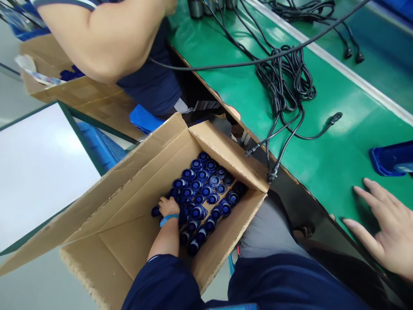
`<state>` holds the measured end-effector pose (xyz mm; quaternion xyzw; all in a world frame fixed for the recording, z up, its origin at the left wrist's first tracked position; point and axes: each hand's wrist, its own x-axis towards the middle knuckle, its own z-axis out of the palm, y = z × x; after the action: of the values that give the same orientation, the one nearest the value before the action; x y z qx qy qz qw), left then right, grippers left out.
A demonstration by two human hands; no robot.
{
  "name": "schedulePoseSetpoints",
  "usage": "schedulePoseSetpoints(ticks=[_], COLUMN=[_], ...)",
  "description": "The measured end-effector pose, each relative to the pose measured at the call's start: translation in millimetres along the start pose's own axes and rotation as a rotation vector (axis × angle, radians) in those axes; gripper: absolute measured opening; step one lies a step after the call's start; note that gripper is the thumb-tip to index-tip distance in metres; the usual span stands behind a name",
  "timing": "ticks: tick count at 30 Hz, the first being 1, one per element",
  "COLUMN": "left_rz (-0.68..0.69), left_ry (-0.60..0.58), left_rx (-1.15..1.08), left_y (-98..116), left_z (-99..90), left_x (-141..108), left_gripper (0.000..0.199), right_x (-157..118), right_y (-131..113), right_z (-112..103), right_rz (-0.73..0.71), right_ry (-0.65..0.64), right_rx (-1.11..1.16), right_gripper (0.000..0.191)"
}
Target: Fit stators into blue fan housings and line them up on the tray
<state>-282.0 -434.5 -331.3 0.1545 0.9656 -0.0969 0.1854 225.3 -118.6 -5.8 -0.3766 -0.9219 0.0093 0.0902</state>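
Observation:
My left hand (169, 206) reaches down into an open cardboard box (129, 232), its fingers curled at the left edge of a group of blue round-topped parts (196, 185). What its fingertips hold, if anything, is hidden among the dark blue pieces. The parts stand in rows on the box bottom, with several lying tilted toward the lower side. On the right, my right hand (383, 224) rests with fingers spread at the edge of the green table (338, 163), just below a blue plastic tray (392, 158).
Coiled black cables (284, 82) lie on the table, their connector ends (272, 172) hanging over its edge. A co-worker's arm (103, 38) is at the upper left, near another cardboard box (93, 94). A white panel (45, 168) stands at the left.

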Motion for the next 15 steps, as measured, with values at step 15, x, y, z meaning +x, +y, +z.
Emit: schedulePoseSetpoints(ticks=[15], left_rz=[0.194], left_ry=[0.034], left_rx=[-0.099], left_y=[11.7], left_z=[-9.9], left_x=[-4.5], left_gripper=[0.061], right_x=[1.5], right_y=[-1.1], right_z=[2.0], right_rz=[-0.026], right_ry=[0.019], right_rx=[0.005], right_gripper=[0.065])
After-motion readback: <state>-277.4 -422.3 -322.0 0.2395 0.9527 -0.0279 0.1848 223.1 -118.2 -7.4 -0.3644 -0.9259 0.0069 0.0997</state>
